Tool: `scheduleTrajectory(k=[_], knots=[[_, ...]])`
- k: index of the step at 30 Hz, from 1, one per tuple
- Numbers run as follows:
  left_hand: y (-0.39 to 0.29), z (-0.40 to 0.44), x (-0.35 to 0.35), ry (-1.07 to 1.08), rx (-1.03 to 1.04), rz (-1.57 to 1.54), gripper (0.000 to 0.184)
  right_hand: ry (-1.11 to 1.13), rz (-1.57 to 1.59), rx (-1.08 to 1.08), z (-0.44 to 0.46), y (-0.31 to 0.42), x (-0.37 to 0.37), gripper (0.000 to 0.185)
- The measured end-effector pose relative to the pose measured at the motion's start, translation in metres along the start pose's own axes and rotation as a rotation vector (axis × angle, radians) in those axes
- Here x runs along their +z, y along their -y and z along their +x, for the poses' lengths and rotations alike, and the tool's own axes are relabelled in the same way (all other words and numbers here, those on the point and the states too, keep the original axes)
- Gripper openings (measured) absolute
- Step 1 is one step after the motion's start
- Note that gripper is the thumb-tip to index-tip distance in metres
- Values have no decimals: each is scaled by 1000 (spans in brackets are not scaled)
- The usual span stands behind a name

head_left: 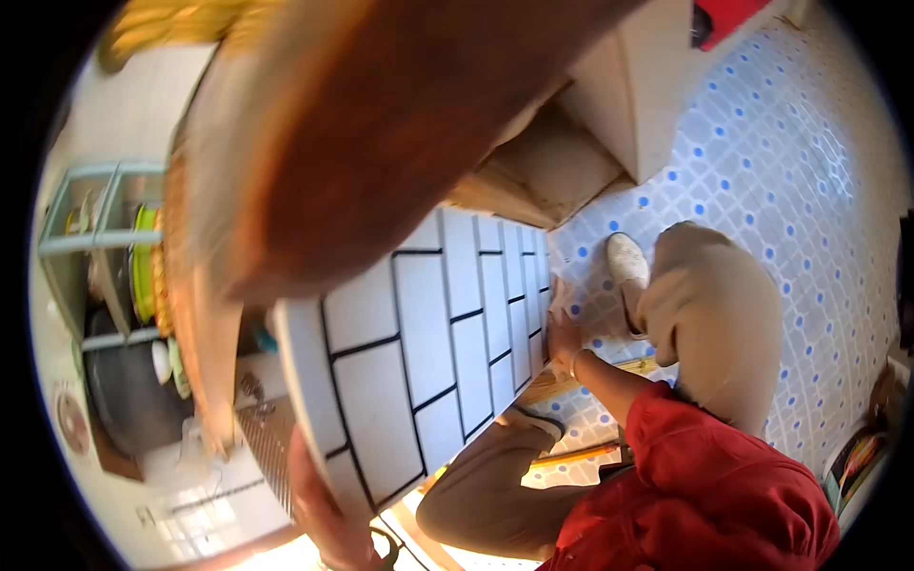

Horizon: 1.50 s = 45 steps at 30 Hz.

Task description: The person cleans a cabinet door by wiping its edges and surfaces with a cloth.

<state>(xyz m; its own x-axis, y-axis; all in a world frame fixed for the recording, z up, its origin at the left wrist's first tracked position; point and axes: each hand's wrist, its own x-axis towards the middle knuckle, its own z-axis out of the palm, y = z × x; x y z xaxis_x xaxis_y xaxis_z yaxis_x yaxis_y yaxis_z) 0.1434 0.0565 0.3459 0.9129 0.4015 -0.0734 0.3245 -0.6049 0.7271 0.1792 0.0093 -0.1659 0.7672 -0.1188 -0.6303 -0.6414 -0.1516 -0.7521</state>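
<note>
A white panel [381, 381] with black lines in a brick pattern slants across the middle, its nearer end at the left. At the lower left my left hand [324, 504], with a dark band at the wrist, is closed on the panel's near edge. My right hand [564, 335], reaching from a red sleeve with a thin bracelet, is closed around the far edge low down. A large blurred arm [381, 124] of another person crosses close to the camera from the top; its hand cannot be made out.
My bent legs [714, 314] and shoes [626, 259] are on the blue-dotted floor [809, 228]. An open box-like wooden piece [562, 157] stands beyond the panel. At the left is a rack [81, 238] with dishes. A yellow tool [576, 455] lies near my foot.
</note>
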Motion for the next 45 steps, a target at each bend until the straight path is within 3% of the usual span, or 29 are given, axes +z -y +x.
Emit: scheduleTrajectory(k=[1, 3, 4, 7, 10, 14, 16, 19, 21, 26, 30, 35, 37, 39, 45], knots=[[3, 0, -1, 12, 49, -70, 79, 36, 1, -23, -6, 0, -8, 52], [5, 0, 4, -11, 118, -227, 79, 302, 117, 179, -13, 17, -25, 56], [6, 0, 4, -15, 114, -254, 78, 321, 113, 149, -22, 34, -31, 56], [7, 4, 1, 23, 59, -403, 75, 240, -159, -61, -49, 77, -56, 51], [3, 5, 2, 5, 40, -375, 71, -145, -150, -467, -88, 106, -65, 42], [13, 9, -5, 85, 58, -387, 67, -40, 65, -645, -138, 156, -93, 36], [8, 7, -6, 120, 62, -428, 67, 146, 373, -815, -172, 187, -111, 31], [17, 6, -15, 214, 38, -561, 69, 222, 320, -1082, -214, 227, -138, 31], [35, 4, -21, 395, 30, -818, 71, 189, 347, -1152, -223, 241, -141, 34], [62, -19, 20, 272, 247, -1046, 82, 110, 424, -1339, -242, 261, -153, 42], [66, -20, 48, 218, 373, -1101, 88, 207, 519, -1266, -246, 280, -159, 54], [49, -20, 71, 24, 545, -926, 99, 120, 358, -1324, -252, 285, -155, 53], [42, -22, 72, 17, 527, -989, 96, 269, 422, -1211, -252, 283, -153, 49], [39, -22, 72, -25, 466, -1027, 90, 229, 466, -1217, -257, 282, -147, 45], [26, -29, 75, -100, 321, -1145, 84, 122, 389, -1434, -283, 261, -146, 39]])
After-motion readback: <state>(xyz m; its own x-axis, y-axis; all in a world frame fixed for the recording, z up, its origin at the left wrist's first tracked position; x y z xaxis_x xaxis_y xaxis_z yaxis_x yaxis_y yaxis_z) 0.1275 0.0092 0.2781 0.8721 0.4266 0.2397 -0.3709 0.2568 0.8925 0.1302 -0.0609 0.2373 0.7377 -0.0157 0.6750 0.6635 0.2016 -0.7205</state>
